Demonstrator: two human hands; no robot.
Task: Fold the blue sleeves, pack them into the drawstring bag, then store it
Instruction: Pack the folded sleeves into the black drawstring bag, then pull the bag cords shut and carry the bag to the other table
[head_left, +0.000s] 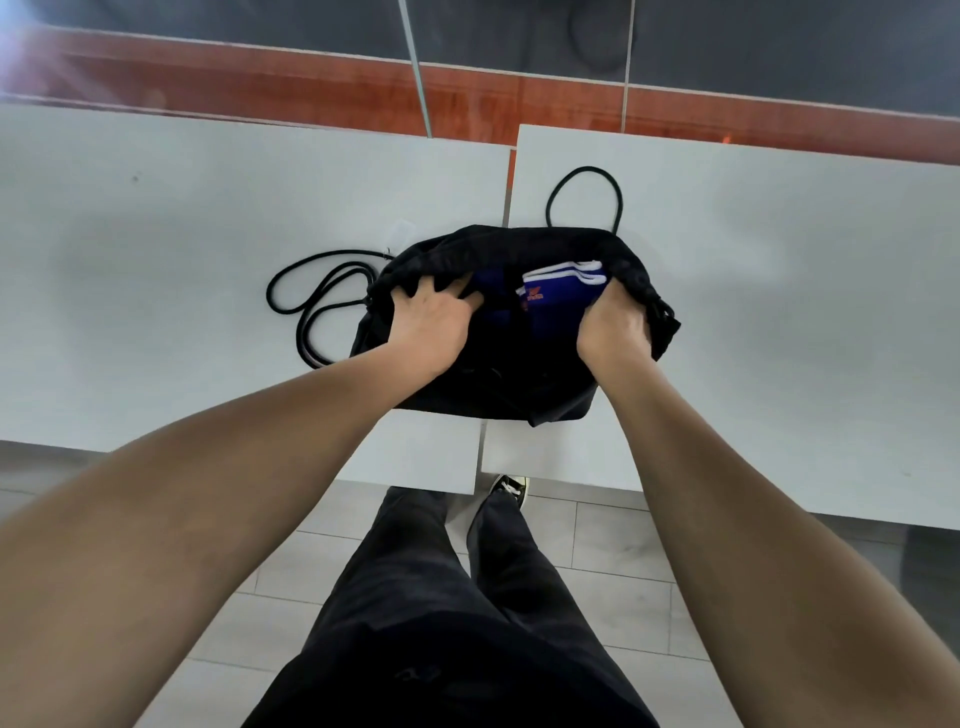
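Observation:
A black drawstring bag (483, 384) lies across the seam of two white tables, its mouth open toward the far side. Folded blue sleeves (563, 291) with white cuffs and an orange logo sit inside the opening. My left hand (434, 322) grips the bag's near-left rim, fingers curled into the opening. My right hand (618, 325) grips the right rim by the cord channel, its fingertips hidden in the fabric. Black cords loop out to the left (311, 306) and behind the bag (584, 195).
The left white table (156, 260) and right white table (779, 286) meet with a narrow gap under the bag. A red-brown ledge and dark glass panels run behind. My legs in dark trousers and one shoe (511, 488) stand on the grey tile floor.

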